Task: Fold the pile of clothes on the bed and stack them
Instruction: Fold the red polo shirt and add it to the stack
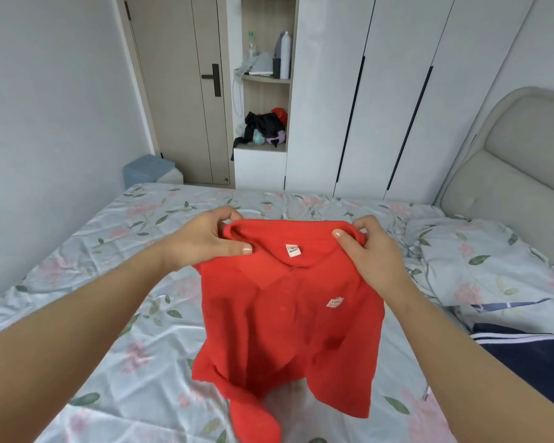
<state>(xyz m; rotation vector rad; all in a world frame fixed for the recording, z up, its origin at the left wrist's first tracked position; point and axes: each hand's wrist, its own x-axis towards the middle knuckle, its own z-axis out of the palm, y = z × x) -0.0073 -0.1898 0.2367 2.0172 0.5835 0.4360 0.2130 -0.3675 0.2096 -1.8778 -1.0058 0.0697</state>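
1. Bed (115,314): smooth, lightly creased sheet printed with pink flowers and green leaves.
2. Headboard (509,161): padded, beige, rounded, at 2 o'clock.
3. Shirt (288,330): red knit polo at centre, collar uppermost, body hanging limp toward 6 o'clock, hem crumpled and blurred.
4. Navy garment (531,356): dark cloth with white stripes, lying on the bed at 4 o'clock.
5. Left hand (205,241): arm outstretched, thumb and curled fingers pinching the collar's 10 o'clock end.
6. Right hand (371,251): arm outstretched, thumb and curled fingers pinching the collar's 2 o'clock end.
7. Label (293,250): small white rectangle inside the collar.
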